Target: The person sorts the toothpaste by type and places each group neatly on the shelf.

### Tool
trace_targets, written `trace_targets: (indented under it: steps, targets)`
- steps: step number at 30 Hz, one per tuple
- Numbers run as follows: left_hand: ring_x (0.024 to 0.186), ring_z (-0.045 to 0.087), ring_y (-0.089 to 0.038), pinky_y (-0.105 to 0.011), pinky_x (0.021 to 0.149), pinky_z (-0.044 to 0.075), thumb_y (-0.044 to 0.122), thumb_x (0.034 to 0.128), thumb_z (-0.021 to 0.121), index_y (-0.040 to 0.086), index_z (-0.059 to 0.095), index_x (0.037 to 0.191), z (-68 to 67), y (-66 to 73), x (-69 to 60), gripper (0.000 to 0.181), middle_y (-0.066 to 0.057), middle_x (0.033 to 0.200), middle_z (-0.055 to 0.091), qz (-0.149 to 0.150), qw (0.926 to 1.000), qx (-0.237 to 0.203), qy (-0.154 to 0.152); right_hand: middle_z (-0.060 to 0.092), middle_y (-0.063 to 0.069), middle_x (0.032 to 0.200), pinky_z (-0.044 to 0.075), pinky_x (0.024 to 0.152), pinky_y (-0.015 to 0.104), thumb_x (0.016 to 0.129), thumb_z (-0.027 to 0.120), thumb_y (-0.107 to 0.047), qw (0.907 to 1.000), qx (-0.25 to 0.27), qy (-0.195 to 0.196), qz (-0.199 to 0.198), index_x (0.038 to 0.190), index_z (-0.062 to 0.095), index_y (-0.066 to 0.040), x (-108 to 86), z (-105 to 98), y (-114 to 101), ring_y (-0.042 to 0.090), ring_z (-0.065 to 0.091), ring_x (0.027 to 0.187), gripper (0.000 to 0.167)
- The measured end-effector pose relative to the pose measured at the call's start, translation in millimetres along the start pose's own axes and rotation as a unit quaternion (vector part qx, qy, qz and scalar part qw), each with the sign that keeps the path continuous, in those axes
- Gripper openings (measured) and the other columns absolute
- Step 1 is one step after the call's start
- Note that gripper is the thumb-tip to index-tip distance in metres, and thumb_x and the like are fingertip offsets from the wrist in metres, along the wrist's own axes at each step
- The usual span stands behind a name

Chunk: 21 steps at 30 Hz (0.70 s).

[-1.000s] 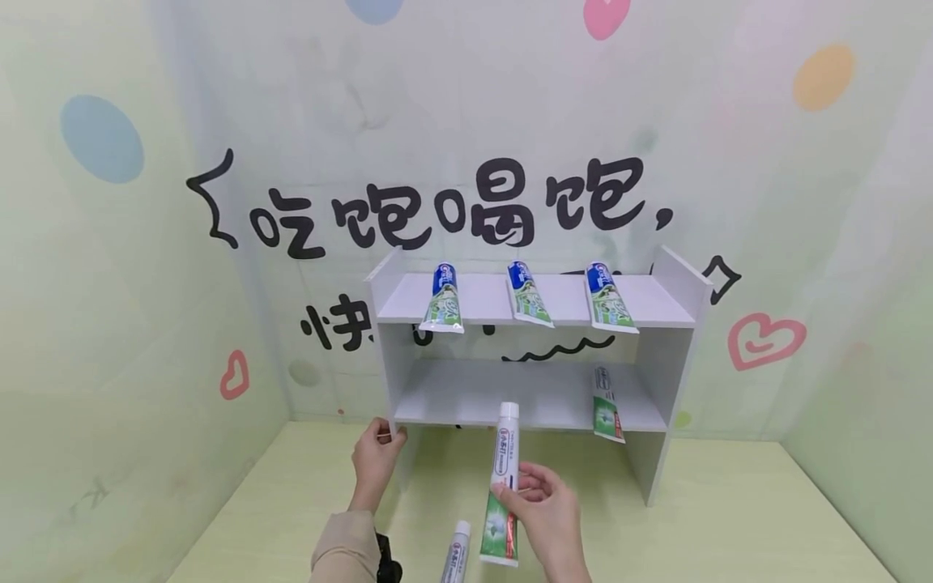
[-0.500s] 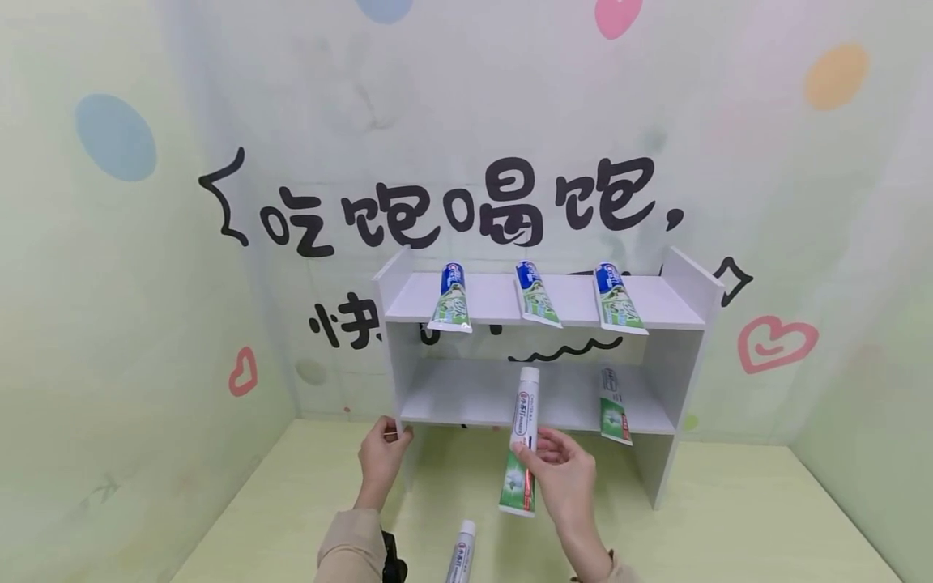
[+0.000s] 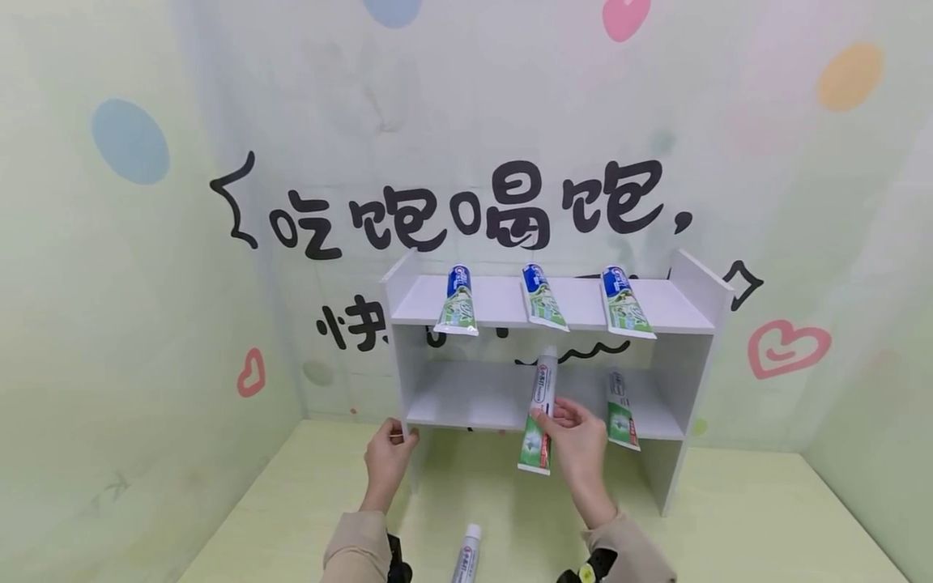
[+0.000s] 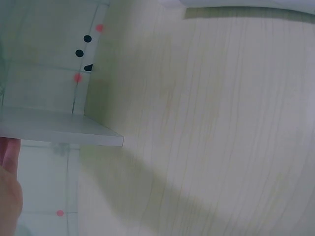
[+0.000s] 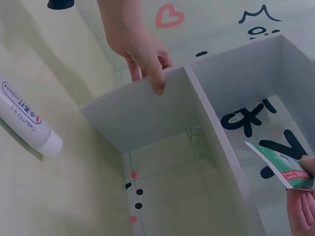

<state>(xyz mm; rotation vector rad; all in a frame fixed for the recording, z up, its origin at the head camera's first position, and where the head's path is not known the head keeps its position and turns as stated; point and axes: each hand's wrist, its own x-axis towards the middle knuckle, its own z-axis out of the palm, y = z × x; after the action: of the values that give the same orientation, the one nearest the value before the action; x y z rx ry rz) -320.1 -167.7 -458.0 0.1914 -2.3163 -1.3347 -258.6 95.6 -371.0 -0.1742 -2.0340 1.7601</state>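
Note:
My right hand (image 3: 581,444) pinches a green and white toothpaste tube (image 3: 535,441) between thumb and fingers, cap end pointing up and back, at the front of the middle shelf board (image 3: 466,397). Only its green end (image 5: 284,166) shows in the right wrist view. With the thumb on one face and fingers on the other, my left hand (image 5: 138,46) grips the left side panel of the white shelf rack (image 3: 398,364). A matching tube (image 3: 619,413) lies at the right of the middle board, its end overhanging the front edge.
On the top board lie three blue and green toothpaste tubes (image 3: 457,301), spaced apart and overhanging the front. Another white-capped tube (image 3: 467,557) lies on the pale table (image 3: 291,502) in front of the rack, partly cut off. A printed wall (image 3: 466,105) stands behind.
My right hand has carried its tube up and forward, from in front of the rack to the middle board. The left hand keeps its grip on the side panel. The head view has shifted slightly.

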Motion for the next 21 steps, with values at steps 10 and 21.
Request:
trace_targets:
  steps: [10,21]
  targets:
    - [0.078,0.065,-0.02,-0.03,0.063,0.051,0.014,0.0789,0.064,0.004,0.057,0.084,0.4,-0.4,-0.5,0.013,-0.013,0.086,0.068,-0.008,1.0,0.001,-0.003,0.067,0.024,0.098,0.052,0.058,0.02,0.076,0.072,-0.013,0.9986,-0.052,-0.007,-0.004,0.105,0.064,0.006,22.6,7.4,7.3,0.022,0.068,0.078,0.035]
    - [0.08,0.065,-0.021,-0.031,0.064,0.052,0.014,0.0787,0.064,0.005,0.057,0.083,0.9,-2.5,-0.6,0.012,-0.013,0.086,0.068,-0.002,1.0,-0.006,0.002,0.068,0.024,0.093,0.043,0.042,0.02,0.077,0.07,-0.012,0.9988,-0.044,0.01,-0.017,0.102,0.065,0.005,37.5,16.5,16.2,0.003,0.052,0.046,0.031]
